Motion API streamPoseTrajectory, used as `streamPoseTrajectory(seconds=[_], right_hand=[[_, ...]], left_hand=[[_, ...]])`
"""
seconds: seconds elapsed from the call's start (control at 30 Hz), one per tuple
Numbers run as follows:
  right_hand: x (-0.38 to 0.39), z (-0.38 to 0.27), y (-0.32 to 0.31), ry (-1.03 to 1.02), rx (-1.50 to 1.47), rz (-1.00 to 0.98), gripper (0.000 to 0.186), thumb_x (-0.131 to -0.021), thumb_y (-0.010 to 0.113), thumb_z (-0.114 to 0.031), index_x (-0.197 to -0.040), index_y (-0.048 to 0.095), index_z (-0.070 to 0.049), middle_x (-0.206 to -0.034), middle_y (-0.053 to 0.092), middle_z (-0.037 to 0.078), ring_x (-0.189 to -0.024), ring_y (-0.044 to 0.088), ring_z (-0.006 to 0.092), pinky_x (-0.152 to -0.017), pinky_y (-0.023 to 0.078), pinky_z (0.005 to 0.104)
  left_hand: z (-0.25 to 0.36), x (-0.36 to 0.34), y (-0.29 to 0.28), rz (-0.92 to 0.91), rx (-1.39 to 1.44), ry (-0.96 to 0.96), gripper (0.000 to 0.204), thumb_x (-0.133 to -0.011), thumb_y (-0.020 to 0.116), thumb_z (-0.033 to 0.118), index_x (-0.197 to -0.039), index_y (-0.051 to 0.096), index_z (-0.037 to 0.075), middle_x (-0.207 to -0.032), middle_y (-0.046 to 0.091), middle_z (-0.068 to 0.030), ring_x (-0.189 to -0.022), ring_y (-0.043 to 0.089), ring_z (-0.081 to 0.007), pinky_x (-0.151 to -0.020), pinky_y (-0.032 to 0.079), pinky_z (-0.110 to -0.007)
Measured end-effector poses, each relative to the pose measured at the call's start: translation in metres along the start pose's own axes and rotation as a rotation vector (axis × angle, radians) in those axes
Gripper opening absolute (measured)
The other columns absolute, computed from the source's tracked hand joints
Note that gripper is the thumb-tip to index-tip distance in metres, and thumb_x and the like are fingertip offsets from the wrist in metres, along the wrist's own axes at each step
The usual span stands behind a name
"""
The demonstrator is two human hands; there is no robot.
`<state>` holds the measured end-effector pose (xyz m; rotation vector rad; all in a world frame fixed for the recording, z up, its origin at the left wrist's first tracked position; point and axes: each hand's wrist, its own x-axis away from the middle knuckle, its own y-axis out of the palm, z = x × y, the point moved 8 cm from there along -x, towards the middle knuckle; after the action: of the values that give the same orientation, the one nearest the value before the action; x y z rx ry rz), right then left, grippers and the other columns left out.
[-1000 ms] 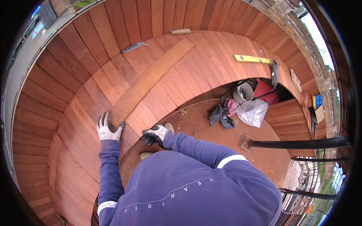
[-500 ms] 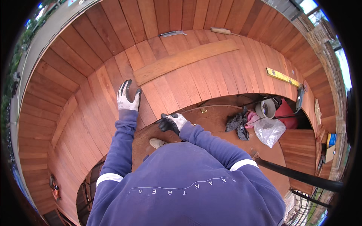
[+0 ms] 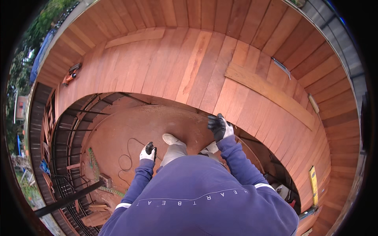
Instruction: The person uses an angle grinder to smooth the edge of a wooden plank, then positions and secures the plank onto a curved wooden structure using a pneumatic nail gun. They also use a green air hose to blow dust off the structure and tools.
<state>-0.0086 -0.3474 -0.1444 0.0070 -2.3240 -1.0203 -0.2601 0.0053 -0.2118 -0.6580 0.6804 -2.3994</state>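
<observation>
My left hand (image 3: pixel 148 151), in a white and black glove, is curled closed above the floor beside my leg, away from the bench; any object in it is too small to make out. My right hand (image 3: pixel 217 126), gloved alike, has its fingers bent closed at the inner edge of the curved wooden bench (image 3: pixel 189 67); what it grips is hidden. A long loose plank (image 3: pixel 267 94) lies on the bench beyond it. My shoe (image 3: pixel 171 139) stands on the brown floor (image 3: pixel 122 122).
An orange tool (image 3: pixel 70 77) sits on the bench at left. A metal blade (image 3: pixel 281 66), a wooden-handled item (image 3: pixel 313 103) and a yellow level (image 3: pixel 313 181) lie at right. A black pole (image 3: pixel 67 198) crosses at lower left. A cable (image 3: pixel 126 165) loops on the floor.
The view has swung left, so bench items appear shifted. My left hand has left the bench top beside the plank and drawn back, curling. My right hand remains closed at the edge.
</observation>
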Motion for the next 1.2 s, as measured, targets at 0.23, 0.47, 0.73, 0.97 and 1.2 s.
streamPoseTrajectory(seconds=[0.23,0.47,0.73,0.97,1.2], right_hand=[[-0.007,0.037,-0.011,0.164,0.579,-0.102,0.039,-0.094,0.049,-0.030,-0.102,0.060,0.007,-0.081,0.065,0.014,-0.066,0.063,0.0222,-0.061,0.054,0.0352],[-0.057,0.177,0.022,0.078,1.424,-0.660,0.023,-0.088,0.057,-0.013,-0.101,0.059,0.006,-0.087,0.066,0.021,-0.071,0.066,0.0338,-0.064,0.058,0.0441],[-0.056,0.343,0.162,0.077,2.034,-1.240,0.033,-0.087,0.055,-0.026,-0.099,0.063,0.004,-0.094,0.066,0.021,-0.081,0.065,0.0325,-0.073,0.054,0.0403],[-0.129,0.390,0.201,-0.332,2.850,-1.815,0.044,-0.087,0.053,-0.043,-0.105,0.064,-0.005,-0.097,0.066,0.022,-0.092,0.063,0.0378,-0.080,0.051,0.0434],[-0.233,0.542,0.270,0.315,2.586,-1.523,0.036,-0.089,0.053,-0.039,-0.103,0.066,-0.009,-0.090,0.067,0.018,-0.085,0.065,0.0356,-0.075,0.052,0.0438]], left_hand=[[-0.195,0.048,-0.003,-0.306,-0.549,-0.544,0.031,-0.083,0.058,0.043,-0.085,0.069,0.014,-0.078,0.068,-0.0085,-0.072,0.064,-0.0239,-0.063,0.047,-0.038],[-0.259,0.030,-0.051,-0.165,-0.241,-0.575,0.039,-0.084,0.053,0.047,-0.099,0.069,0.015,-0.097,0.067,-0.0135,-0.092,0.063,-0.0320,-0.077,0.049,-0.040],[-0.305,0.107,-0.121,0.152,0.026,-0.793,0.038,-0.083,0.053,0.045,-0.099,0.067,0.013,-0.098,0.067,-0.0142,-0.093,0.063,-0.0335,-0.078,0.049,-0.041],[-0.357,0.238,-0.054,0.277,0.433,-1.333,0.041,-0.086,0.050,0.047,-0.086,0.069,0.011,-0.088,0.068,-0.0137,-0.086,0.064,-0.0317,-0.074,0.048,-0.040],[-0.332,0.274,0.107,0.523,1.001,-1.554,0.038,-0.085,0.055,0.046,-0.077,0.065,0.010,-0.067,0.065,-0.0073,-0.065,0.063,-0.0211,-0.060,0.047,-0.034]])
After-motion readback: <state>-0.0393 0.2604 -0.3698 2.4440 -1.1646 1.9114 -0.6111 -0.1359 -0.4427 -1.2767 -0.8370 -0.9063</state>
